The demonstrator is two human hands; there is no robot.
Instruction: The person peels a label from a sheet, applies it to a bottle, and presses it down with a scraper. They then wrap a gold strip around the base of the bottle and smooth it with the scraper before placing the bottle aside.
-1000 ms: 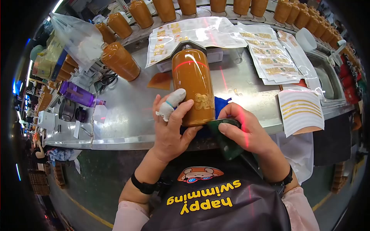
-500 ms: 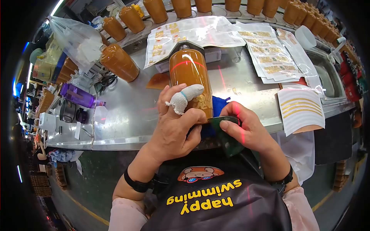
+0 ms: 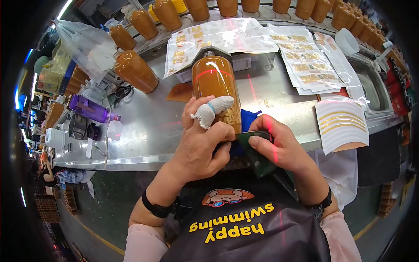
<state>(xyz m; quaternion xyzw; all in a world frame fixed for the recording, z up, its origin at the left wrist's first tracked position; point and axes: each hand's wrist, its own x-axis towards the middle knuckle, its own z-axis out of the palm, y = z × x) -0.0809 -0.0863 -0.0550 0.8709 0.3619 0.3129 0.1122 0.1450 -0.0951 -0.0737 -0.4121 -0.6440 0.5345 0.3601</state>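
Observation:
A glossy brown bottle (image 3: 214, 78) lies on the metal table in front of me, its neck end in a dark angular holder (image 3: 211, 51). My left hand (image 3: 203, 135) is on its near end, fingers bent against it beside a gold decoration (image 3: 229, 118); a white cloth cover with a blue-green band sits on one finger (image 3: 212, 110). Between the thumb and fingers of my right hand (image 3: 279, 144) is a dark green flat piece (image 3: 257, 157), its tip by the bottle's near corner. A blue cloth (image 3: 249, 120) shows beside and under the bottle.
Sheets of gold decals (image 3: 307, 61) and a white sheet with gold curved strips (image 3: 342, 122) lie to the right. Another brown bottle (image 3: 136, 71) and a purple bottle (image 3: 89, 108) stand left. Brown bottles (image 3: 168, 15) line a curved conveyor behind; a sink (image 3: 375, 89) is far right.
The bottles on the conveyor have shifted left. My left hand and its covered finger have moved very slightly to the right; my right hand has kept its place.

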